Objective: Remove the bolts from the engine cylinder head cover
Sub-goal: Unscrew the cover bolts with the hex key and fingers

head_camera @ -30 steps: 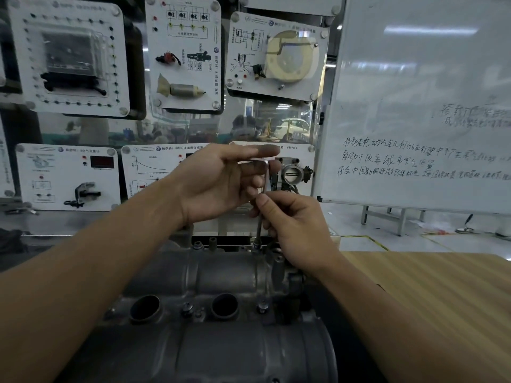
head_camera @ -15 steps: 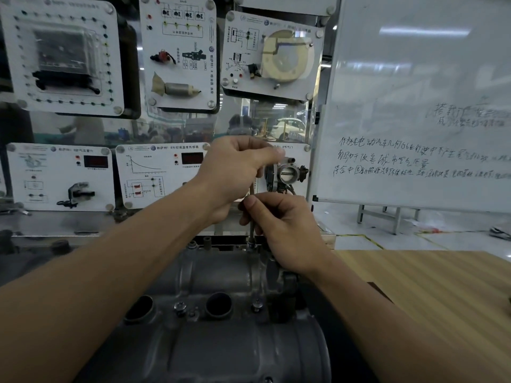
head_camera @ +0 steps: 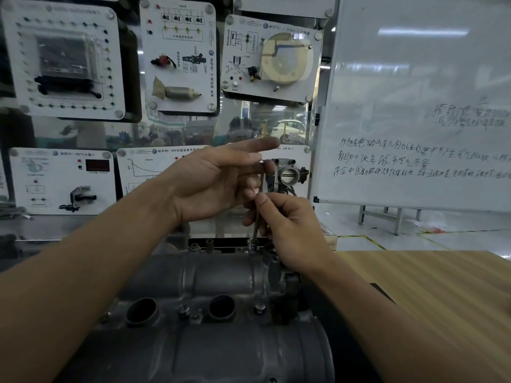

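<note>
Grip first: your right hand (head_camera: 293, 233) pinches the long shaft of the hex key (head_camera: 255, 225) between thumb and curled fingers, about halfway up. The shaft stands nearly upright, leaning slightly right at the top. Its lower tip sits in a bolt (head_camera: 253, 246) at the far right edge of the cylinder head cover (head_camera: 215, 275). Your knuckles hide the cover's corner just right of that bolt. The bolt head is small and dim, so you cannot tell how far out it stands.

Your left hand (head_camera: 218, 178) is loose. Its uppermost finger points straight out to the right, and the ones below reach toward the key's top bend, only slightly curled. Blur there leaves it unclear whether any of them touches the key. The key's short arm is lost against the throttle body (head_camera: 287, 174) mounted on the panel behind.

Nearer you, a second bolt (head_camera: 183, 309) sits between two round openings in the cover, and a third bolt (head_camera: 260, 307) sits just right of them. A big grey housing (head_camera: 221, 355) is cut off by the bottom edge, and both of your forearms run out of view. The wooden table (head_camera: 442, 294) lies to the right. The writing on the whiteboard (head_camera: 414, 78) is too faint to read.
</note>
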Motion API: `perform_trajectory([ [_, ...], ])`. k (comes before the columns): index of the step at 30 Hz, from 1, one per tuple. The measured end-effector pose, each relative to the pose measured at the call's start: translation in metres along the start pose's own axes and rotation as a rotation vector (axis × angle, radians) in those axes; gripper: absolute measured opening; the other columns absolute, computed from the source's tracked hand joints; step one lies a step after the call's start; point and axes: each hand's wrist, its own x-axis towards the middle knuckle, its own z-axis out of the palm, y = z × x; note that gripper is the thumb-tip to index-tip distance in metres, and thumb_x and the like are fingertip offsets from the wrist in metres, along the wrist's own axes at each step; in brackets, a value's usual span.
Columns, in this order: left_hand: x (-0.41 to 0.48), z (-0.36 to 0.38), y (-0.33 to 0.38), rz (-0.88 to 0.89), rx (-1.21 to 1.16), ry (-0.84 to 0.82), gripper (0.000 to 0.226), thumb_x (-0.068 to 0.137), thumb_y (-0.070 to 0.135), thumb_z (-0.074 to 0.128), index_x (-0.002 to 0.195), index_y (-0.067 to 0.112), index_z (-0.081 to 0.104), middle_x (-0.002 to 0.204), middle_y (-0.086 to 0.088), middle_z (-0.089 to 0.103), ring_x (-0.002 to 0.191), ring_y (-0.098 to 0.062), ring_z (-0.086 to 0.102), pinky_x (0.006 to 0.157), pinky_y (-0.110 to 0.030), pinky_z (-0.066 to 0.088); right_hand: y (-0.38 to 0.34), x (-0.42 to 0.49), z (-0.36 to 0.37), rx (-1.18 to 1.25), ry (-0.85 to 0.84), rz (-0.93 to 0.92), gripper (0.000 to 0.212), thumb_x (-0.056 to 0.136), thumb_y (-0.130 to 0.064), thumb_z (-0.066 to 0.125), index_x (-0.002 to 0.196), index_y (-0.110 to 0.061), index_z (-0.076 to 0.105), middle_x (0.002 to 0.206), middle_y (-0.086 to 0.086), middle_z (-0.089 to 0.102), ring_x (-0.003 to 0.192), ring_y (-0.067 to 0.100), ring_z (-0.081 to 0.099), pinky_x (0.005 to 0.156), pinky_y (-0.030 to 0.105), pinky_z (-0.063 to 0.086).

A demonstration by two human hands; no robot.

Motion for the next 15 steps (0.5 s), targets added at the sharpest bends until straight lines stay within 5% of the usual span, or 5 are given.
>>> perform_trajectory([
  [4, 0.003, 0.008, 0.003, -0.009, 0.128, 0.079, 0.037, 0.071, 0.016, 0.078, 0.108, 0.018, 0.073, 0.078, 0.004, 0.064, 0.051, -0.006, 0.046, 0.046, -0.016, 0.043, 0.000, 0.000, 0.000, -0.024, -0.016, -0.012, 0.037, 0.104, -0.021, 0.050, 0.077, -0.005, 0.070, 0.076, 0.041, 0.059, 0.055, 0.046, 0.045, 0.048, 0.052, 0.036],
  [9, 0.018, 0.027, -0.005, 0.067, 0.411, 0.462, 0.034, 0.067, 0.031, 0.083, 0.088, 0.008, 0.071, 0.052, 0.006, 0.052, 0.032, -0.006, 0.024, 0.033, -0.017, 0.021, -0.001, -0.001, 0.001, -0.036, -0.047, -0.011, 0.030, 0.100, -0.020, 0.057, 0.083, 0.000, 0.072, 0.073, 0.040, 0.059, 0.052, 0.044, 0.042, 0.046, 0.047, 0.033],
  [12, 0.021, 0.028, -0.008, 0.060, 0.356, 0.554, 0.016, 0.088, 0.023, 0.068, 0.094, 0.008, 0.072, 0.051, 0.003, 0.050, 0.032, -0.007, 0.025, 0.035, -0.019, 0.018, 0.001, -0.002, 0.001, -0.030, -0.022, -0.028, 0.030, 0.098, -0.019, 0.061, 0.075, -0.003, 0.073, 0.062, 0.031, 0.058, 0.049, 0.028, 0.037, 0.045, 0.033, 0.029],
  [15, 0.017, 0.021, -0.005, 0.001, 0.173, 0.465, 0.018, 0.093, 0.016, 0.051, 0.097, 0.010, 0.068, 0.059, 0.001, 0.059, 0.035, -0.007, 0.037, 0.034, -0.018, 0.028, 0.003, 0.000, 0.000, -0.001, 0.023, -0.030, 0.028, 0.095, -0.021, 0.064, 0.072, -0.010, 0.074, 0.065, 0.027, 0.063, 0.051, 0.021, 0.040, 0.048, 0.032, 0.032],
])
